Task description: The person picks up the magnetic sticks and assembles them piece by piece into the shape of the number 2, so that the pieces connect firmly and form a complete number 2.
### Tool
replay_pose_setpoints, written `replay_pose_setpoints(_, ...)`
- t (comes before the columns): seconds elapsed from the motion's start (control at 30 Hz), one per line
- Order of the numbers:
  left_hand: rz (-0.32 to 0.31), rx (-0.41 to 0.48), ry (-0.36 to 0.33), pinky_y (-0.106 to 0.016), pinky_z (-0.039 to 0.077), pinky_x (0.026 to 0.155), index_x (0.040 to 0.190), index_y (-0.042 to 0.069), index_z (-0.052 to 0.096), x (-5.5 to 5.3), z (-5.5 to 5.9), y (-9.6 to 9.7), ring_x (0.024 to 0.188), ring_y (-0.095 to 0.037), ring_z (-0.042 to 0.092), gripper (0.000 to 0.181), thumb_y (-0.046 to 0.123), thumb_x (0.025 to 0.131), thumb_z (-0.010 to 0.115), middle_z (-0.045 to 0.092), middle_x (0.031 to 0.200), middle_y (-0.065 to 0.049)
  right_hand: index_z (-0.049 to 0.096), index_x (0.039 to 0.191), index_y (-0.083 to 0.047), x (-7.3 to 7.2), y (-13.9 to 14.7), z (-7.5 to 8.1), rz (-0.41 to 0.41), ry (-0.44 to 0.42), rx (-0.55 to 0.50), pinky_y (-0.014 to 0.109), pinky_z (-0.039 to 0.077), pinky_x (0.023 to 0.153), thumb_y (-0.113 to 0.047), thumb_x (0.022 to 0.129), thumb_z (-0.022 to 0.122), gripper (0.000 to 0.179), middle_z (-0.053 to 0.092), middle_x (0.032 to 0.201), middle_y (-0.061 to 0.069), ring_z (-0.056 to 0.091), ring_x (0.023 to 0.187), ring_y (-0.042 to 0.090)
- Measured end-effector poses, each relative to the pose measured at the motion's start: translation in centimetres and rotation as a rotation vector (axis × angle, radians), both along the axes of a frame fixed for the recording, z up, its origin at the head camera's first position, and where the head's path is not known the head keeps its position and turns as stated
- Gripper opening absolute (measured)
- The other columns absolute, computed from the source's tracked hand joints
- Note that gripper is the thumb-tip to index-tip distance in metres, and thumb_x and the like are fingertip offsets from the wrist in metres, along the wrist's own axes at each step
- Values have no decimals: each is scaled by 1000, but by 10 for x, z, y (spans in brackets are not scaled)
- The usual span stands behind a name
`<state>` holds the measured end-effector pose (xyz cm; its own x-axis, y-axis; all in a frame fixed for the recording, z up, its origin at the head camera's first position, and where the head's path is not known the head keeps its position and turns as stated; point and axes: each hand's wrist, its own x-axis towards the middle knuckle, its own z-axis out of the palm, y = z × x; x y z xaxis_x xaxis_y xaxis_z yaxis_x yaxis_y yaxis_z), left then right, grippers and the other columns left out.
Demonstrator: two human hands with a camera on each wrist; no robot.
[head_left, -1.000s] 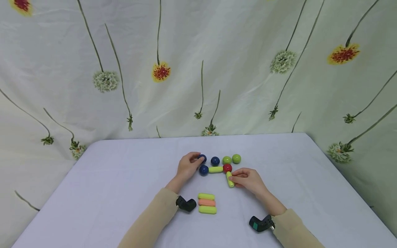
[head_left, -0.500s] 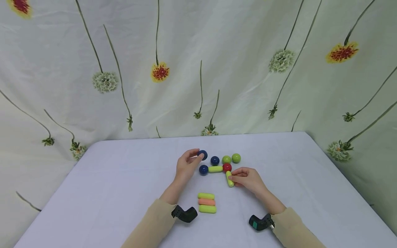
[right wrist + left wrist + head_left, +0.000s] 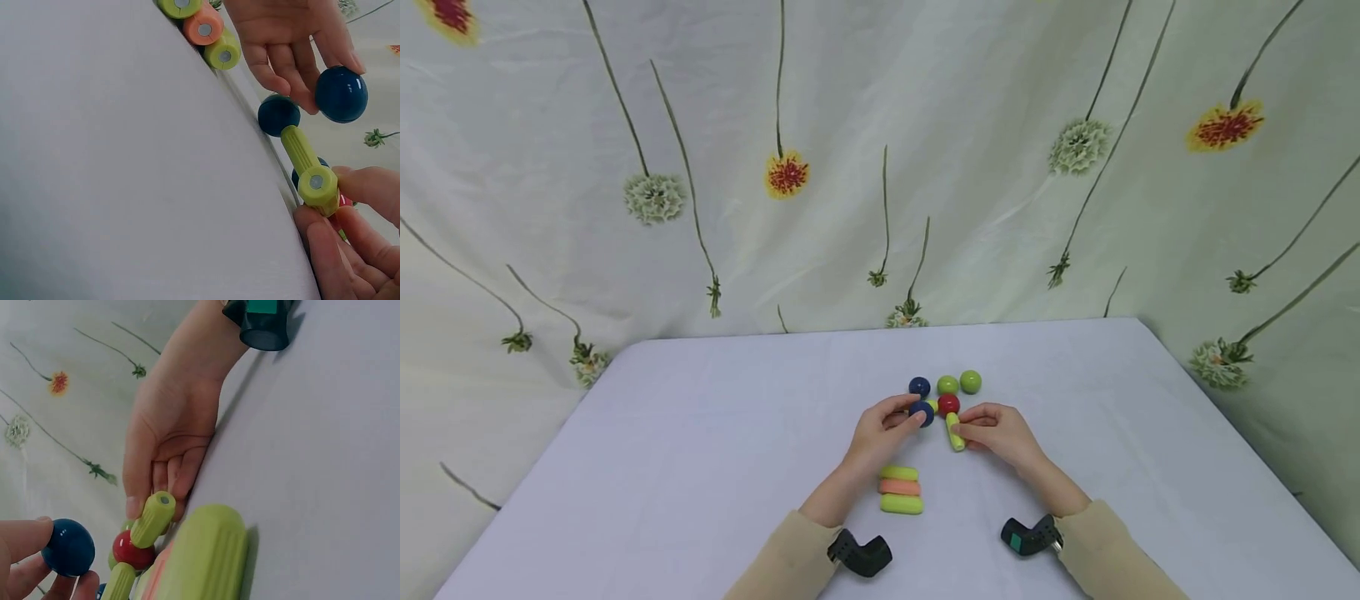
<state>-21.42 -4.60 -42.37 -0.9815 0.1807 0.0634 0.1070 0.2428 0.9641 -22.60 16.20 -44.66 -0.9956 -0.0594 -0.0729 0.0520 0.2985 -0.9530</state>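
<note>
My left hand (image 3: 876, 432) pinches a blue ball (image 3: 922, 414) between thumb and fingers, raised off the table in the right wrist view. My right hand (image 3: 1006, 435) holds a yellow-green magnetic rod (image 3: 955, 433) by thumb and fingertips; a grey disc shows at its free end. The rod's far end meets a red ball (image 3: 948, 405). From that ball a second yellow-green rod (image 3: 300, 149) runs left to another blue ball (image 3: 279, 115) on the table. In the head view, my left hand hides that ball and most of this rod.
Behind the red ball lie a loose blue ball (image 3: 919, 387) and two green balls (image 3: 947, 385). Nearer me, two yellow-green rods (image 3: 901, 504) and an orange rod (image 3: 900, 487) lie side by side. A flowered cloth (image 3: 1000, 208) hangs behind the white table (image 3: 700, 467).
My left hand has lifted the blue ball off the table, then brought it right and nearer me, in front of the second rod. My right hand stays in place on its rod.
</note>
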Motion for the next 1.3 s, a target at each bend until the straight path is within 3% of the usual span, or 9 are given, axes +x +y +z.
replay_pose_setpoints(0.33,-72,-100,33,-34,50,84,121,10,62,8,-4,6,102,-23,59,37,28,88,66,60,115,-8,67,95,1,-1,-1,0,14,10,-8,26,53,65,-17,79,75,26,69,82,5,62,71,12)
replay_pose_setpoints(0.63,-144,-122,82,-33,48,86,113,11,63,16,-4,15,96,-17,59,31,24,86,70,61,108,-1,66,98,4,0,2,-1,33,21,-32,26,53,65,-14,80,74,26,69,83,7,63,72,13)
replay_pose_setpoints(1.03,-183,-168,92,-33,48,84,105,11,63,22,-7,23,95,-16,60,27,17,81,75,62,103,3,66,98,3,1,2,0,33,25,-17,28,54,67,-16,81,74,27,69,85,7,64,76,15)
replay_pose_setpoints(1.3,-170,-237,168,-28,48,79,105,12,64,25,-10,28,91,-12,61,29,19,79,76,63,99,5,66,99,3,1,3,-2,37,27,-26,28,54,68,-15,81,73,26,69,87,8,64,77,15)
